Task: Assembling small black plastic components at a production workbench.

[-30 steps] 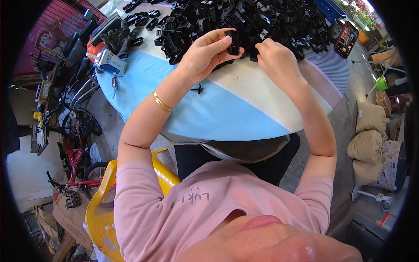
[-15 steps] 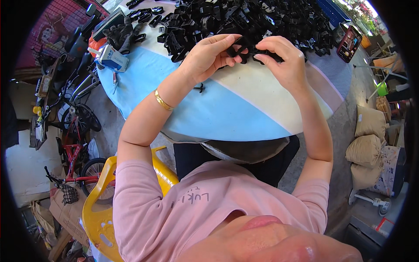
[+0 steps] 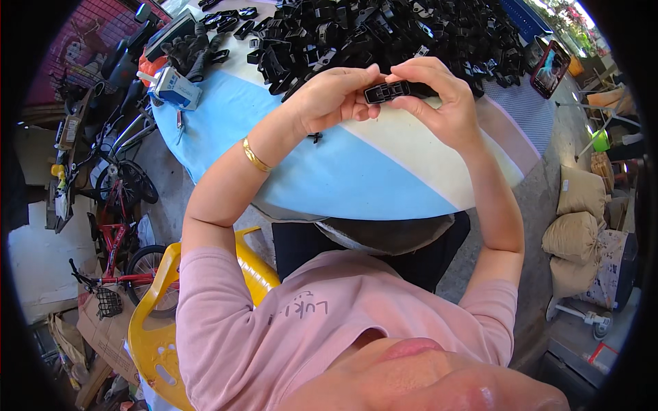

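A small, long black plastic part [image 3: 386,92] with an open frame-like face is between my hands, just above the cloth-covered table [image 3: 356,175]. My right hand [image 3: 442,103] pinches its right end between thumb and fingers. At its left end, the curled fingers of my left hand [image 3: 332,98] hold it, the thumb above. Beyond both hands lies a large heap of similar black plastic parts [image 3: 377,34]. A tiny dark piece [image 3: 314,138] rests on the cloth below my left wrist.
To the left on the table are a blue-and-white carton [image 3: 177,90], dark gloves [image 3: 195,55] and a small keylike item [image 3: 180,120]. A phone [image 3: 550,68] stands upright at the right edge. A yellow plastic chair [image 3: 154,335], a red bicycle [image 3: 116,240] and stuffed sacks [image 3: 572,236] surround me.
My hands have come slightly nearer to me, away from the heap. The black part has turned, so its framed face now shows between my fingers. The phone's screen picture has changed.
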The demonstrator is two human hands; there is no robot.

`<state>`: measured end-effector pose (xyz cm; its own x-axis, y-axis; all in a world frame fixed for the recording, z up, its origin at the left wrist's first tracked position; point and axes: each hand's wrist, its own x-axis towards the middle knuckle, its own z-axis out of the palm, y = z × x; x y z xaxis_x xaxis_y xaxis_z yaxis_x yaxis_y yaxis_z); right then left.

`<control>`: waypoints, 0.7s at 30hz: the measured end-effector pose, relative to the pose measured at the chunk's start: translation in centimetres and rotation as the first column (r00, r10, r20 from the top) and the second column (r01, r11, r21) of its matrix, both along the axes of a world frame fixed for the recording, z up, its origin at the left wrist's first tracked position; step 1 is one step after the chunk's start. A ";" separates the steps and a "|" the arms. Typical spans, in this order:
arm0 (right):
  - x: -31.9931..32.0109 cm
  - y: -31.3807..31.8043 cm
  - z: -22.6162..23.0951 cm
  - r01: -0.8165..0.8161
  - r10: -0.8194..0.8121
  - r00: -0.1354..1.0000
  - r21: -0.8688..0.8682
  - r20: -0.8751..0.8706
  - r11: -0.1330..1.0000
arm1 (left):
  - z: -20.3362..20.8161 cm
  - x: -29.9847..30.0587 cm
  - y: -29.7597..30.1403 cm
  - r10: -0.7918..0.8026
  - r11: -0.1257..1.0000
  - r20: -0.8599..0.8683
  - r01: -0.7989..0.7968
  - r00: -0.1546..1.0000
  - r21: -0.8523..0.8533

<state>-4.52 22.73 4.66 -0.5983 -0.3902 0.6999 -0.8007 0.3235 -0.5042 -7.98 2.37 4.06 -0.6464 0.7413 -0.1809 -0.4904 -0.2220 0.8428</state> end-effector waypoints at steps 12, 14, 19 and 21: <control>1.2 -1.1 -0.2 0.161 -0.079 0.925 0.196 -0.371 0.967 | 0.6 1.1 0.1 0.010 0.963 -0.534 -0.153 0.845 -0.223; 2.2 -1.3 0.0 0.208 -0.113 0.919 0.222 -0.378 0.953 | 0.4 0.3 -0.1 -0.169 0.963 -0.566 0.012 0.807 -0.270; 5.9 0.2 2.3 0.016 -0.008 1.000 0.282 -0.028 0.959 | 2.6 -1.0 -3.5 -0.114 0.837 -0.968 -0.504 0.223 -0.215; 7.6 1.0 3.1 -0.439 0.259 0.850 0.347 0.458 0.829 | 2.6 -2.3 -6.4 -0.290 0.651 -0.951 -0.750 -0.105 -0.116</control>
<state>3.04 23.76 7.79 -0.5401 -0.8256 0.1634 -0.6768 0.3106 -0.6675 -10.29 -4.06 6.70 -0.6065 0.5432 0.5806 0.7681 0.5890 0.2513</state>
